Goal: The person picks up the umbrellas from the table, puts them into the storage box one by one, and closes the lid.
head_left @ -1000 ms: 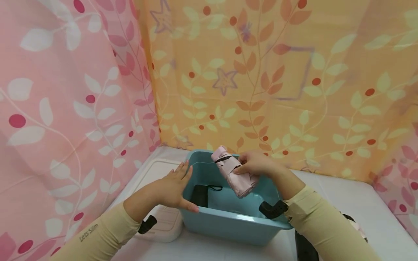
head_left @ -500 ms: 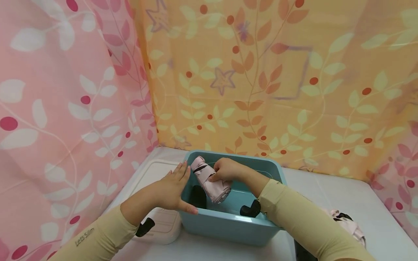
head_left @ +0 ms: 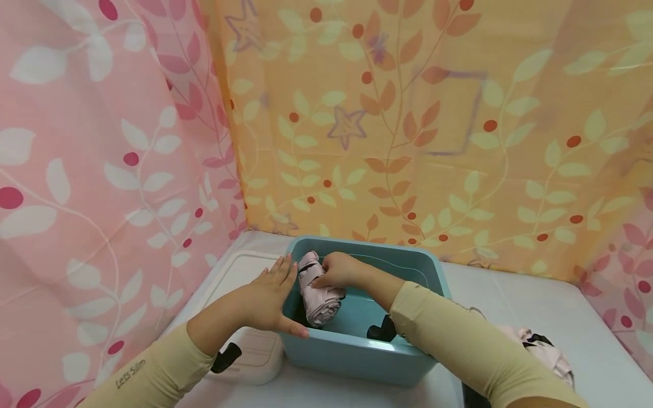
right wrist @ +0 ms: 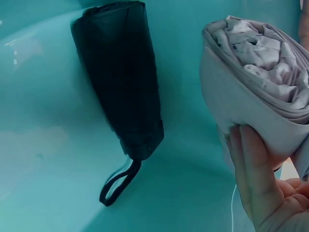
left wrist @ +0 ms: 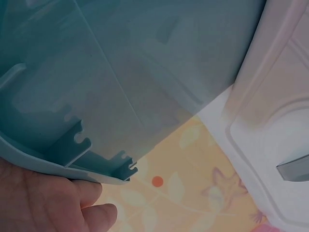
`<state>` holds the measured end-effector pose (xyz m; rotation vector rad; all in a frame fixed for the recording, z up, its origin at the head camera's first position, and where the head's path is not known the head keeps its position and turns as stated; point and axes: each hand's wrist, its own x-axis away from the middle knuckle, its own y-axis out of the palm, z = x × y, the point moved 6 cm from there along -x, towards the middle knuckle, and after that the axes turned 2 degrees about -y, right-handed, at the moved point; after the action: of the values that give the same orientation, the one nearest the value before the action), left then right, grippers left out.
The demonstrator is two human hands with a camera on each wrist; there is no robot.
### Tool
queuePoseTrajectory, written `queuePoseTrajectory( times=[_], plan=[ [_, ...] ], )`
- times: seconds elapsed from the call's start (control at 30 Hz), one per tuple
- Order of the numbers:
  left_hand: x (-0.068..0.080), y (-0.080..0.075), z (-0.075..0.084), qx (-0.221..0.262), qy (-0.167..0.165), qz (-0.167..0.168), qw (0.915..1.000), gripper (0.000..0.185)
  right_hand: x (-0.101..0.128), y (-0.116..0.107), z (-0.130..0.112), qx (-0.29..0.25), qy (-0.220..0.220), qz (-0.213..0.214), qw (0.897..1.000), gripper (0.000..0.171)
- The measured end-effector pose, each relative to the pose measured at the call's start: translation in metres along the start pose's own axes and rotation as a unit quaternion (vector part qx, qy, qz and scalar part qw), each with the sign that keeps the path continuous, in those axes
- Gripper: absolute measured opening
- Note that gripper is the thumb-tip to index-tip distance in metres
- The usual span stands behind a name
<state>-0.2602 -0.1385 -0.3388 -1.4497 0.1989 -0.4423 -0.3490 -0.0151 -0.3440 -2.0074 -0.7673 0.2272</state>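
Note:
My right hand (head_left: 340,270) grips a pale pink folded umbrella (head_left: 321,309) by its middle, inside the left part of a blue plastic bin (head_left: 357,361). In the right wrist view, the rolled end of the pink umbrella (right wrist: 256,92) faces the camera, with fingers (right wrist: 258,179) against its side. A black folded umbrella (right wrist: 120,77) with a wrist loop lies on the bin floor; the pink one largely hides it in the head view. My left hand (head_left: 262,299) rests on the bin's left rim, fingers straight and thumb spread toward the front corner.
A white lidded box (head_left: 255,354) stands left of the bin. Right of it, a crumpled pink-and-black bundle (head_left: 551,360) lies on the white table (head_left: 515,294), and a black item (head_left: 474,396) is partly hidden under the right sleeve. Patterned curtains (head_left: 433,187) border the table.
My right hand has carried the pink umbrella leftward and down into the bin, over the black umbrella, turning it more upright in the head view. My left hand has stayed on the rim.

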Motion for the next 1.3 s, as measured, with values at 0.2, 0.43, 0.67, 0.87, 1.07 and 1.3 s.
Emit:
queuePoseTrajectory(
  times=[0.2,0.43,0.67,0.87,1.07,1.3],
  plan=[
    [0.003,-0.001,0.001,0.0,-0.003,-0.001,1.0,0.13,0.001,0.008,0.001,-0.061,0.046,-0.071,0.995,0.032],
    [0.006,-0.006,0.006,0.005,0.007,-0.005,0.9999,0.126,0.007,-0.001,0.014,-0.089,0.11,-0.109,0.984,0.077],
    [0.004,-0.006,0.007,0.006,0.015,0.003,0.9999,0.127,0.013,-0.008,0.017,-0.126,0.116,-0.12,0.978,0.086],
    [0.003,-0.005,0.007,0.004,0.016,0.004,0.9999,0.127,0.018,-0.014,0.021,-0.135,0.123,-0.119,0.976,0.093],
    [0.003,-0.004,0.004,0.0,0.01,0.004,0.9999,0.128,0.022,-0.023,0.023,-0.143,0.112,-0.115,0.977,0.093],
    [0.004,-0.005,0.005,0.001,0.008,0.002,1.0,0.127,0.036,-0.037,0.026,-0.18,0.09,-0.118,0.972,0.09]
  ],
)
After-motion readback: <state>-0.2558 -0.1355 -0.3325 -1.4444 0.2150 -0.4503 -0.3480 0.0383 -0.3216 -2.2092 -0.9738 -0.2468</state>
